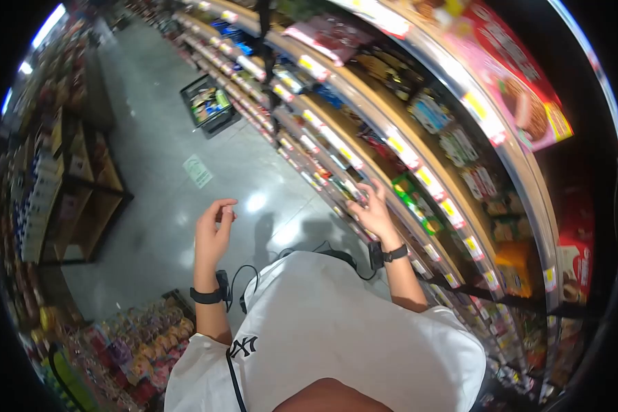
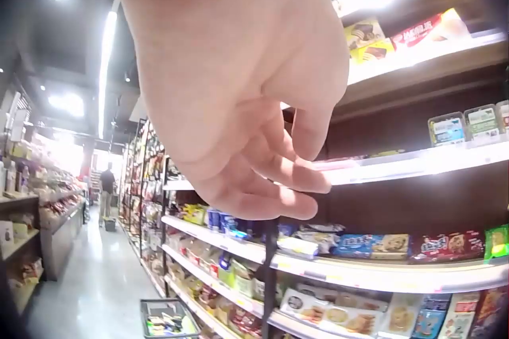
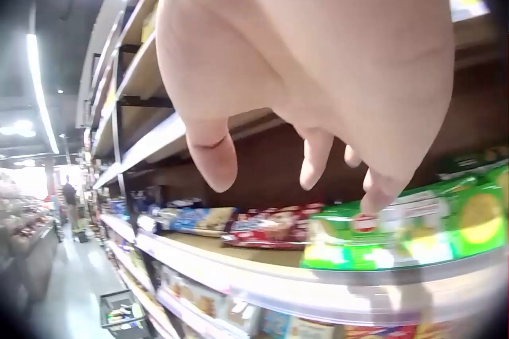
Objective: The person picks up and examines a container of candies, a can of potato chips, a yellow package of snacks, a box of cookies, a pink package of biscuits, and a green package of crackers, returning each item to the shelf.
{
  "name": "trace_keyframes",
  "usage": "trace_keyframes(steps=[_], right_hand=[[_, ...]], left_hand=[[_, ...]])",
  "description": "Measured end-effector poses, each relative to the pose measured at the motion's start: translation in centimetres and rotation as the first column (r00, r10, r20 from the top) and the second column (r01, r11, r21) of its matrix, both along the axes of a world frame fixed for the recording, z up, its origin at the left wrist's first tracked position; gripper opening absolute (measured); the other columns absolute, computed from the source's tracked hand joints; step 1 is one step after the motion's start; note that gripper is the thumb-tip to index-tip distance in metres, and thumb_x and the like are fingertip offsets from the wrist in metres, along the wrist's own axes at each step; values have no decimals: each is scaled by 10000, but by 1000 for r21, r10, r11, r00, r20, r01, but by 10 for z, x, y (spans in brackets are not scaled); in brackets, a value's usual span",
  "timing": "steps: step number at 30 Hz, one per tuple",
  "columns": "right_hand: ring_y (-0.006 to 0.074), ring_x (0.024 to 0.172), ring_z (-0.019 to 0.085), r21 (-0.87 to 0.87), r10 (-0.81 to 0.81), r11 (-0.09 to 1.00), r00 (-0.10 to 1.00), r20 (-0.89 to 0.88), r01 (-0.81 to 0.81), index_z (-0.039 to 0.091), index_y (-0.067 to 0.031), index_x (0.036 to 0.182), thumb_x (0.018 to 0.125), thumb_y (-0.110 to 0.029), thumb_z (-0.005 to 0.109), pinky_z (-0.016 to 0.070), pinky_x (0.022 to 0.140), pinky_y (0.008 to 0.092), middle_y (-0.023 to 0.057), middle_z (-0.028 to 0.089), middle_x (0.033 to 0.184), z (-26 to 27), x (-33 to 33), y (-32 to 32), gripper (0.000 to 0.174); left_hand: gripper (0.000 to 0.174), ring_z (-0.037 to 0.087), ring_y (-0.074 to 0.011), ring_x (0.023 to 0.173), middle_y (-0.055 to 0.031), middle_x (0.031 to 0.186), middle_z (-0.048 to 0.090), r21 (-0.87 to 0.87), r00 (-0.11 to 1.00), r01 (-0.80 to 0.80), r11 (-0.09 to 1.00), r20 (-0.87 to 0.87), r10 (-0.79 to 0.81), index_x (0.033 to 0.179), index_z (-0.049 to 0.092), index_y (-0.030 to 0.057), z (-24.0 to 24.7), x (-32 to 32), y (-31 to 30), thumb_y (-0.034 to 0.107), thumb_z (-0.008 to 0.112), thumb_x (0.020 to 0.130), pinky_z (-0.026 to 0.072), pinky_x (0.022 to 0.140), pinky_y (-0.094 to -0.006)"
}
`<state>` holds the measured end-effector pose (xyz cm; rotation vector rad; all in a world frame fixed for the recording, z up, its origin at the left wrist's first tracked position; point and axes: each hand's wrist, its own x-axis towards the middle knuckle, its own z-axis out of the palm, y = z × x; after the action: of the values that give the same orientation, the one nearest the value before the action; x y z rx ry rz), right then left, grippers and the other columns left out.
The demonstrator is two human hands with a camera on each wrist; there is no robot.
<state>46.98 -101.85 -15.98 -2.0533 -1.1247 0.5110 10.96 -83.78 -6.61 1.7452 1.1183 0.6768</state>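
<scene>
My right hand [image 1: 375,213] reaches toward the shelf with its fingers spread and nothing between them. In the right wrist view its fingertips hang over green snack packets [image 3: 433,224], with one fingertip overlapping a packet. Red packets [image 3: 274,226] and blue packets [image 3: 199,218] lie farther along that shelf. Held out over the aisle, my left hand [image 1: 213,230] is empty, its fingers loosely bent. Behind it in the left wrist view are the shelves with the same red packets [image 2: 445,247].
A black shopping basket [image 1: 209,106] holding several packages stands on the floor by the shelves. Wooden display stands [image 1: 82,199] line the aisle's other side. A green sheet [image 1: 198,171] lies on the grey floor. Far down the aisle stands a person [image 2: 106,188].
</scene>
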Motion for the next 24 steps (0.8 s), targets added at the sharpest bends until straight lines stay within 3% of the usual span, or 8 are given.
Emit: trace_keyframes(steps=[2,5,9,13,17,21,22,24], right_hand=[[436,1463,391,-42,293,955,955,-41,-295,588,-104,1375,885,-349,801,366,1191,471,260,319,1593,11,-39,60,587],[387,1448,428,-42,645,753,749,-151,-657,577,-91,1398,928,-377,769,409,1147,438,212,342,1604,34,-101,128,583],[361,1365,520,-120,836,437,452,-310,-891,561,-96,1435,943,-386,749,461,1074,410,199,331,1623,71,-157,189,602],[360,1309,567,-176,859,326,369,-354,-929,574,-92,1435,940,-401,746,482,1044,413,217,410,1581,62,-185,245,609],[354,1336,556,-130,920,274,299,-254,-953,599,-86,1407,951,-405,729,505,1039,411,207,438,1571,36,-202,307,571],[346,1184,651,-28,857,373,356,-374,-927,647,-33,1308,937,-330,743,542,981,411,187,629,1339,39,-221,389,485],[327,1083,689,8,869,405,382,-314,-914,656,-31,1273,935,-301,741,566,921,406,173,670,1242,31,-224,411,441],[326,1077,689,40,888,395,370,-272,-918,659,-35,1268,931,-293,740,564,926,406,179,671,1236,31,-231,459,433]], left_hand=[[222,642,-115,812,-41,832,690,32,997,4,999,78,-7,1152,715,3,12,-21,0,161,596,1050,508,781,-277],[232,639,-118,810,-41,819,679,20,996,-50,999,79,48,1163,713,1,32,-44,-4,166,599,1046,508,780,-279],[232,640,-122,804,-50,816,679,-53,995,-91,994,33,93,1169,712,1,48,-73,-9,155,597,1040,502,773,-286],[195,643,-135,755,-65,802,674,-43,984,-163,986,69,166,1154,717,15,48,-92,2,82,592,1021,504,731,-287],[191,667,-144,758,-65,782,675,-119,971,-237,964,-7,238,1154,714,18,44,-105,40,79,591,1022,507,728,-280],[208,682,-146,777,-65,793,685,-125,974,-228,966,-15,228,1184,705,25,37,-115,108,107,582,1037,512,729,-290],[214,687,-149,785,-65,797,689,-118,974,-227,967,-25,225,1193,702,28,35,-118,128,116,580,1041,514,732,-293],[223,696,-154,802,-67,809,697,-107,972,-235,966,-49,231,1207,699,31,33,-120,169,131,576,1049,516,738,-300]])
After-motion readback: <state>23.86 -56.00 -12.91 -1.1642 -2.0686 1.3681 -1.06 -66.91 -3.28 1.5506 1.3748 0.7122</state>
